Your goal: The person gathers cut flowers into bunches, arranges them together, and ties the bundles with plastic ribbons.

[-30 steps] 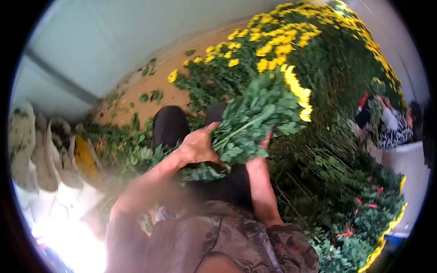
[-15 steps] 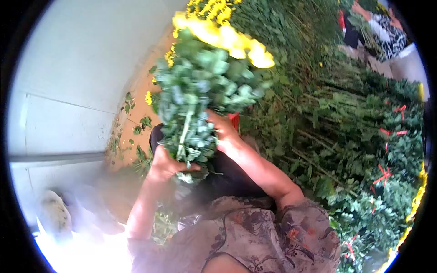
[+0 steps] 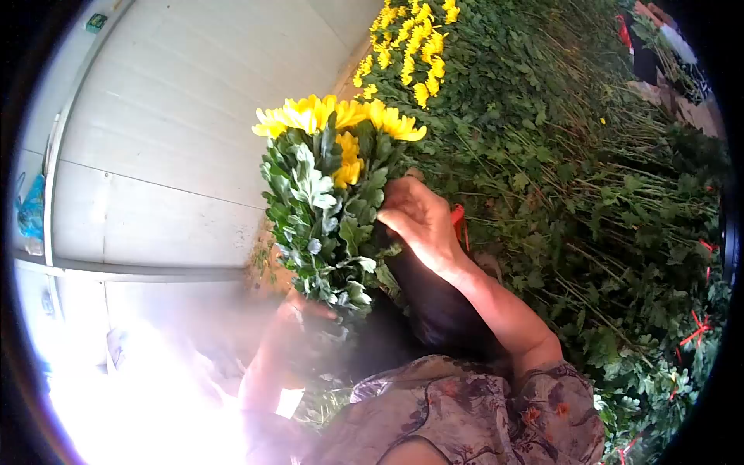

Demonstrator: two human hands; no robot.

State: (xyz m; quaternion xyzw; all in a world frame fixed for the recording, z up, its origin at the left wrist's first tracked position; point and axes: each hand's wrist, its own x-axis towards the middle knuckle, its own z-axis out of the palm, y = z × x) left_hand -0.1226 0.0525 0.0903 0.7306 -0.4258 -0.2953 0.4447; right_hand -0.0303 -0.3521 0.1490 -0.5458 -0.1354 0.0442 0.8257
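An upright bunch of yellow flowers (image 3: 322, 209) with dense green leaves stands in front of my body, its blooms at the top. My left hand (image 3: 301, 310) is wrapped round the lower part of the bunch, partly blurred by glare. At the bunch's right side is my right hand (image 3: 418, 217), its fingers curled and the fingertips against the leaves near the blooms. What those fingertips pinch, if anything, is hidden.
Piled stems and leaves (image 3: 535, 155) cover the ground to the right, with more yellow blooms (image 3: 418, 50) at the top. Red ties (image 3: 697, 329) lie at the right. A pale wall (image 3: 186, 132) rises on the left. Another person (image 3: 659, 46) is at the upper right.
The bunch has swung from pointing right to upright, its blooms facing up. My right hand has moved from under the bunch to its right side. The view has turned toward the wall.
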